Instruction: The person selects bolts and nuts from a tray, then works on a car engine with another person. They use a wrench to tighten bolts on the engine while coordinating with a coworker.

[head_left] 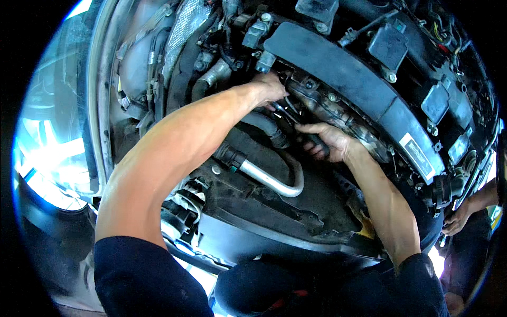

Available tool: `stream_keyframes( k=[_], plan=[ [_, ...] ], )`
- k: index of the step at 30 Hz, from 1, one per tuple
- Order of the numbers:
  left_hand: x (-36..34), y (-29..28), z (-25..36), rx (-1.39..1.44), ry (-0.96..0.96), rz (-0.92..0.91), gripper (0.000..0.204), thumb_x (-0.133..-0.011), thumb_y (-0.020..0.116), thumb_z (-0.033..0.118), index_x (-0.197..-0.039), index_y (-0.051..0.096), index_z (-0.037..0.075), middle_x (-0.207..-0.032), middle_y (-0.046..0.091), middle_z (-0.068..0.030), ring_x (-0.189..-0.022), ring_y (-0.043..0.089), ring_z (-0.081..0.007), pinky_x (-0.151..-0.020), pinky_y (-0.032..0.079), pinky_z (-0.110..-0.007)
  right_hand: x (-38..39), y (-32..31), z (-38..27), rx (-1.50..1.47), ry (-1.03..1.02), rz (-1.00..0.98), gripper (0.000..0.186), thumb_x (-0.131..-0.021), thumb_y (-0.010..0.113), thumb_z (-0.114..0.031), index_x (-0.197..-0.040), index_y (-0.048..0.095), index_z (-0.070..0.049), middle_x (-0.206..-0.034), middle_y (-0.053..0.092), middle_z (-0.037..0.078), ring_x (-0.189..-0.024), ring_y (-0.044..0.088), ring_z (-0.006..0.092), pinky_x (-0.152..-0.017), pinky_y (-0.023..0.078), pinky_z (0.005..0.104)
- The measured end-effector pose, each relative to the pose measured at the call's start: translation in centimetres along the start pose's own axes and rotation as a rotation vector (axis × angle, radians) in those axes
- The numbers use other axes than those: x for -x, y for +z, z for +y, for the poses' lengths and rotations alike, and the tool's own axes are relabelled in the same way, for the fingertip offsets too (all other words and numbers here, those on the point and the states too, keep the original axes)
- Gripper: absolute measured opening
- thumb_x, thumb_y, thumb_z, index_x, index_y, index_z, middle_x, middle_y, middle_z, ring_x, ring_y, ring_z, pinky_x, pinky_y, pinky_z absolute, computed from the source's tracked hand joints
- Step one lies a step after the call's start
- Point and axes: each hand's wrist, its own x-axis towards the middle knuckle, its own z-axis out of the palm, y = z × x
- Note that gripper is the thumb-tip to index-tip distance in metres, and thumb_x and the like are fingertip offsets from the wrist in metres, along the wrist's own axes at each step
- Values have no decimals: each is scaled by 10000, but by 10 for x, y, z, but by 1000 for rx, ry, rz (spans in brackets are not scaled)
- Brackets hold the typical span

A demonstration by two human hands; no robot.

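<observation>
My left hand (270, 89) reaches down beside the long dark engine cover (338, 68). Its fingers are curled and partly hidden among the hoses, so what they hold cannot be made out. My right hand (331, 141) is closed around the dark handle of a slim metal hand tool (288, 113). The tool's shiny shaft points up and left, and its far end lies just below my left hand. Close to both hands, a ribbed black hose (264, 126) bends downward, and a dirty metal engine part (330, 110) runs along the cover's near side.
A bent silver pipe (272, 179) crosses the black panel in front. Several dark ignition coils (389, 45) sit beyond the cover. Another person's hand (458, 219) is at the right edge. The windshield (53, 121) rises at the left.
</observation>
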Motion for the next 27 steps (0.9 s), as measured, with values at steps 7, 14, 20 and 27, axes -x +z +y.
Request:
stream_keyframes(
  k=[7, 14, 20, 27],
  plan=[
    [2, 7, -2, -835, 243, -88, 364, -924, 482, 189, -1182, 680, 24, -1271, 643, -155, -1172, 609, -342, -1002, 472, -419, 1, 16, -4, -50, -23, 203, 161, -942, 621, -313, -907, 595, -157, -600, 403, -77, -427, 258, 27, -362, 181, 207],
    [-31, 17, -46, -874, 399, -21, 348, -945, 480, 201, -1131, 702, 8, -1236, 660, -169, -1156, 623, -310, -974, 477, -442, -12, 13, 8, -45, -20, 312, 169, -913, 637, -294, -930, 604, -129, -649, 430, -28, -461, 307, 69, -386, 212, 222],
    [-29, 26, -32, 920, 47, 220, 352, -951, 474, 208, -1149, 690, 11, -1248, 652, -167, -1162, 618, -309, -976, 477, -440, -6, 16, 2, -138, 29, 236, 175, -936, 603, -266, -855, 526, -131, -612, 371, -37, -466, 304, 57, -400, 197, 210],
    [-23, 71, -33, 1734, -2, 482, 358, -958, 468, 216, -1170, 675, 15, -1261, 643, -164, -1169, 612, -307, -979, 477, -438, -20, -20, 34, -630, 174, -148, 266, -937, 554, -399, -878, 488, -148, -610, 355, -64, -488, 306, 43, -445, 225, 202]
  ],
)
